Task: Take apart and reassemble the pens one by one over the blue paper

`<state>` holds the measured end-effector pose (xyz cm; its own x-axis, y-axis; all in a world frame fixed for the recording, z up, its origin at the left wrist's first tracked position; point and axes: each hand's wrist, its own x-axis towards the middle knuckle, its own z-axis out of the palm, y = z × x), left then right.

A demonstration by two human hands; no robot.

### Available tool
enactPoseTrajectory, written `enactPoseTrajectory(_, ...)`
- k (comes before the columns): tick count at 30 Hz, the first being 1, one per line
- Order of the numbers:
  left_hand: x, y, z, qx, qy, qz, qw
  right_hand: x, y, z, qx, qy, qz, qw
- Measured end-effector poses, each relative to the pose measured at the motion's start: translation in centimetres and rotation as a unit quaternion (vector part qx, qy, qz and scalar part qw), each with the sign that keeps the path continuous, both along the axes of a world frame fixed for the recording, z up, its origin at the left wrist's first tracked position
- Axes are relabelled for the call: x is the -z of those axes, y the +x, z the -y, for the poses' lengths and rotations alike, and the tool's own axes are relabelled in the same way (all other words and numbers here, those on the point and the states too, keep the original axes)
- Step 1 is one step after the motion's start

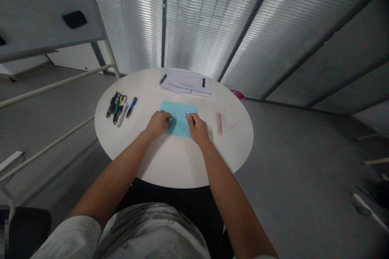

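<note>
A light blue sheet [179, 107] lies on the round white table [179, 166], with both hands over it. My left hand [158, 123] rests at the sheet's left side, its fingers curled in. Something small and pale shows at those fingertips, too small to name. Over the right part of the sheet, my right hand [198, 128] pinches a thin dark stick [185, 113] that points up and left. Most of the stick is hidden in the fingers. The two hands are apart.
Several pens [117, 109] lie bunched at the table's left, a blue pen [131, 107] beside them. Stacked papers [185, 83] with a dark pen [163, 79] lie at the back. A slim pink object [220, 124] lies at the right. A whiteboard frame [105, 44] stands left.
</note>
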<state>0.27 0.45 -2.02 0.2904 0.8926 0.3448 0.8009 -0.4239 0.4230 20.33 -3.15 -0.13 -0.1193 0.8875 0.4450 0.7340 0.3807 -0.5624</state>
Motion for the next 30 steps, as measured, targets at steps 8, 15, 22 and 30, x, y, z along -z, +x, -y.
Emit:
enactPoseTrajectory(8,0.2,0.0,0.0,-0.024,0.005,-0.009,1.000,0.1,0.0,0.0,-0.009,-0.004,0.012,1.000)
enactPoseTrajectory(15,-0.5,0.0,0.6,-0.078,-0.019,-0.049,0.996,0.2,-0.1,0.0,0.000,-0.013,0.027,1.000)
enactPoseTrajectory(22,-0.4,0.2,0.5,-0.059,-0.012,-0.033,0.998,0.1,-0.1,0.0,-0.004,-0.011,0.033,0.999)
enactPoseTrajectory(30,0.9,0.2,-0.7,-0.045,0.021,0.085,0.995,0.1,-0.1,0.1,-0.006,-0.012,0.029,0.999)
